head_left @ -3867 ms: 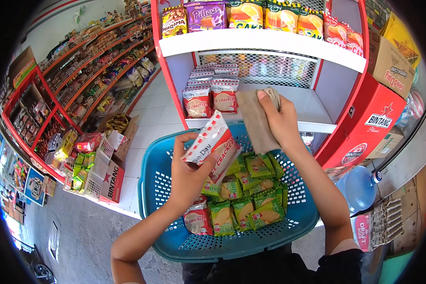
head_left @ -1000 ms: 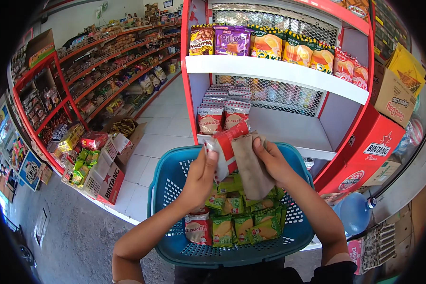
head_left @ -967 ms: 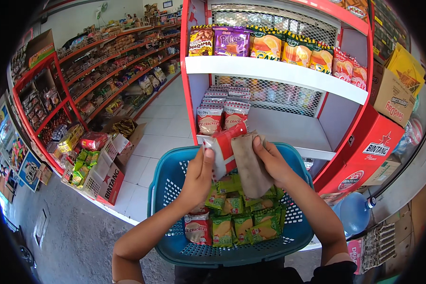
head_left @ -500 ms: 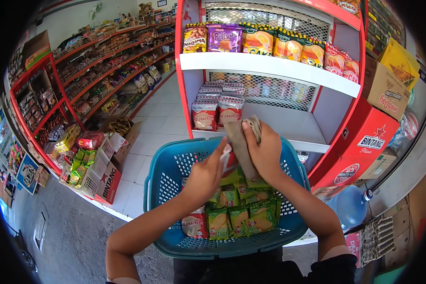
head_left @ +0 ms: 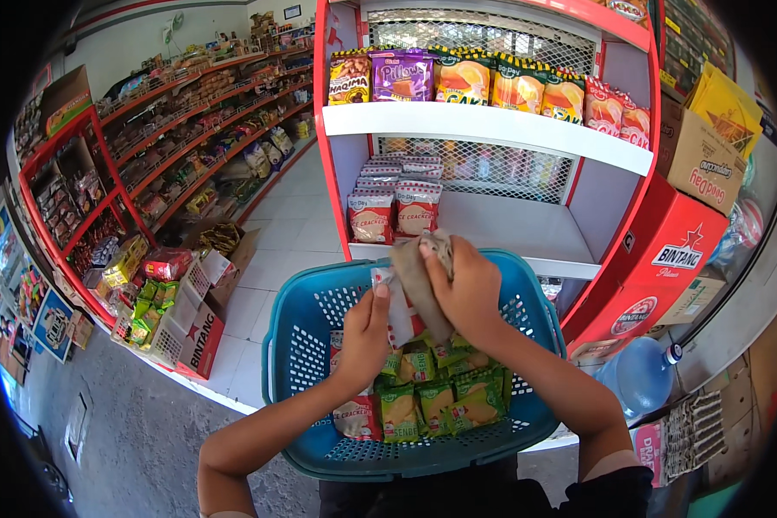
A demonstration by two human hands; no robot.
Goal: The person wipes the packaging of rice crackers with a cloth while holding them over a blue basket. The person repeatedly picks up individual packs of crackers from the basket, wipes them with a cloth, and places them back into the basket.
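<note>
My left hand [head_left: 363, 341] grips a red-and-white cracker packet [head_left: 399, 312] by its edge, thumb up. Wrapped in my right hand [head_left: 470, 289] is a folded grey-beige cloth [head_left: 421, 285], which lies against the packet's right side. Both hands are over a blue plastic basket [head_left: 306, 302] with perforated walls. Inside it, several green snack packets [head_left: 475, 404] lie in rows, with red-and-white cracker packets [head_left: 356, 419] along the left, partly covered by my left arm.
Ahead stands a red-framed shelf [head_left: 492, 123] with snack bags on top and several cracker packets [head_left: 371, 217] below, at the left. Red cartons [head_left: 665, 268] and a blue water bottle [head_left: 639, 380] are on the right. A white crate [head_left: 171, 324] of snacks stands left.
My left hand has moved left and down, and the packet now shows more of its white side. The cloth in my right hand has shifted slightly left and down.
</note>
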